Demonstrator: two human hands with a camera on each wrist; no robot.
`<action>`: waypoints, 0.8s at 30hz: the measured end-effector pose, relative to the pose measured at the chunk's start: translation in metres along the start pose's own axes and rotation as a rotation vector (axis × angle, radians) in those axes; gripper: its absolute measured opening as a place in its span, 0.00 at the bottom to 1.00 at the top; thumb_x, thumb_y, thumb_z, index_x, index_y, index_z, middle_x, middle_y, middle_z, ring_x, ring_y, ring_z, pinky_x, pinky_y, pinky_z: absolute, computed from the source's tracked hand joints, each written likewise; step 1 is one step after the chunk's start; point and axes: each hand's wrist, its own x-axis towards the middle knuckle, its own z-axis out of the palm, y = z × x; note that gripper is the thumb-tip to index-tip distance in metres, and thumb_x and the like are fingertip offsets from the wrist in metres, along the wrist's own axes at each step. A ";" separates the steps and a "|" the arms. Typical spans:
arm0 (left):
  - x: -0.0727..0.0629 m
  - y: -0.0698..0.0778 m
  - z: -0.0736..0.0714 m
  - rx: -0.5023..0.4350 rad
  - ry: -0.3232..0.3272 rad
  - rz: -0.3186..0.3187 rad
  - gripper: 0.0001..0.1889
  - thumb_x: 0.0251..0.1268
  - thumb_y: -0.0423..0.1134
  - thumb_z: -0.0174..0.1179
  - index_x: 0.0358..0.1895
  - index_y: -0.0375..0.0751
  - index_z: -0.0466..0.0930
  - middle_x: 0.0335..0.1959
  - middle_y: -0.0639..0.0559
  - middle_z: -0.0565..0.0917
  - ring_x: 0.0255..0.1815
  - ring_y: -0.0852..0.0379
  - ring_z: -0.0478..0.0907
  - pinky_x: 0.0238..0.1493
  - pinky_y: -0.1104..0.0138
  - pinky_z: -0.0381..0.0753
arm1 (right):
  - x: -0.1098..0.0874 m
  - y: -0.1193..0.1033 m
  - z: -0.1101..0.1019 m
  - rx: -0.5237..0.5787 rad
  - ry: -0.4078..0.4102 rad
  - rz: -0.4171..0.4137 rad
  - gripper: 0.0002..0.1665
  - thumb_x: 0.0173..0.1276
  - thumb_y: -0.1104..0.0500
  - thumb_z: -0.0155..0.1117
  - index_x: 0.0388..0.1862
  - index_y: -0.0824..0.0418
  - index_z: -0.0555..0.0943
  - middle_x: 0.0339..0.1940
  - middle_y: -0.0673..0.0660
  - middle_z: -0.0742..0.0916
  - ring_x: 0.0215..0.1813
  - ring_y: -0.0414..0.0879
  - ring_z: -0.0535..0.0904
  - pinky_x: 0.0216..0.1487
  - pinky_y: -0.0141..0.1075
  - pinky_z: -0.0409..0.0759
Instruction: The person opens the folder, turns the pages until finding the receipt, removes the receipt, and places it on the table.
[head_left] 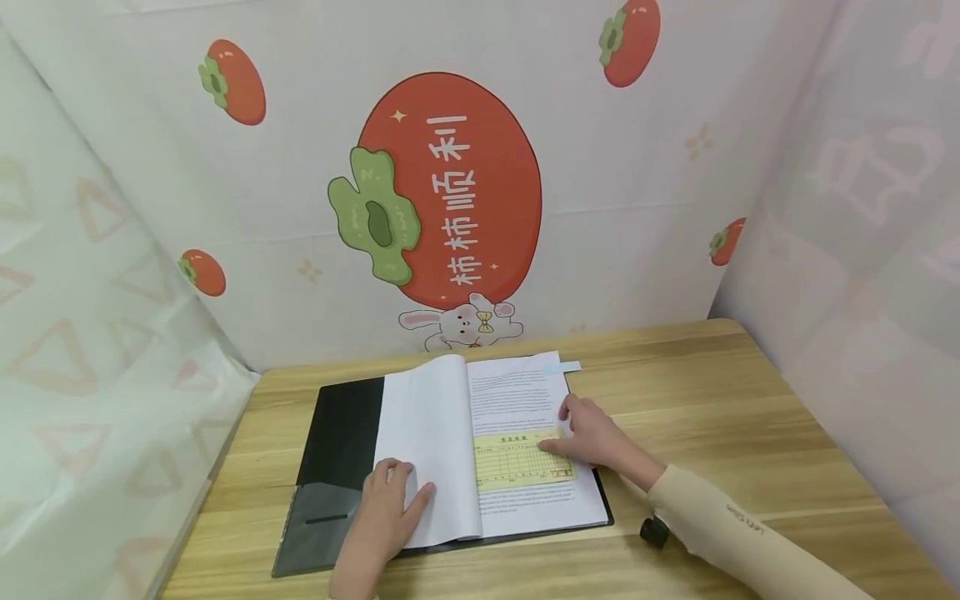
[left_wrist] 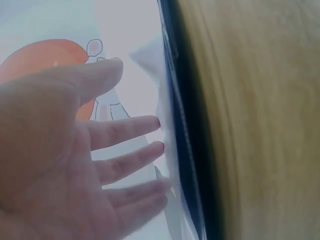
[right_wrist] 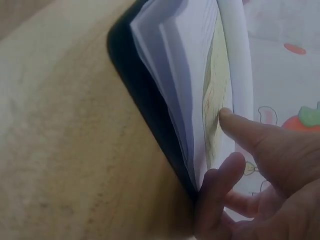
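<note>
A black folder (head_left: pixel 341 425) lies spread on the table, with a stack of white printed pages (head_left: pixel 525 512) on its right side. A yellow printed form (head_left: pixel 517 467) lies on the top page. One blank-looking white sheet (head_left: pixel 427 433) is turned over to the left and bulges near the spine. My left hand (head_left: pixel 386 512) rests on that sheet's lower left part, fingers (left_wrist: pixel 125 130) spread. At the pages' right edge is my right hand (head_left: pixel 592 433); its thumb touches the form's right part, and its other fingers (right_wrist: pixel 215 190) are bent loosely beside the page edge.
A pale blue tab (head_left: pixel 568 367) sticks out at the pages' top right corner. Beside the right sleeve, a small black object (head_left: pixel 655 532) stands on the wooden table (head_left: pixel 690 375). Printed cloth (head_left: pixel 600 208) hangs behind and on both sides.
</note>
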 end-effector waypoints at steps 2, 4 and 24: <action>-0.001 0.000 0.000 0.010 0.012 0.010 0.25 0.74 0.50 0.67 0.60 0.32 0.79 0.65 0.30 0.72 0.67 0.28 0.68 0.67 0.36 0.72 | -0.002 -0.001 0.000 -0.002 0.002 0.009 0.35 0.59 0.44 0.85 0.49 0.62 0.74 0.39 0.57 0.78 0.38 0.49 0.74 0.36 0.39 0.74; -0.002 0.000 0.001 0.030 0.027 0.025 0.25 0.73 0.50 0.67 0.60 0.32 0.79 0.65 0.30 0.73 0.68 0.27 0.68 0.69 0.35 0.69 | -0.004 -0.001 0.001 -0.007 0.010 0.010 0.33 0.59 0.45 0.85 0.49 0.62 0.75 0.41 0.58 0.78 0.40 0.50 0.74 0.37 0.39 0.74; -0.008 0.000 0.003 0.068 0.000 -0.050 0.29 0.73 0.56 0.65 0.68 0.41 0.78 0.72 0.34 0.71 0.73 0.10 0.56 0.63 0.14 0.48 | -0.001 0.003 0.002 -0.004 0.055 -0.042 0.19 0.64 0.55 0.81 0.38 0.57 0.77 0.34 0.53 0.79 0.37 0.47 0.72 0.37 0.37 0.70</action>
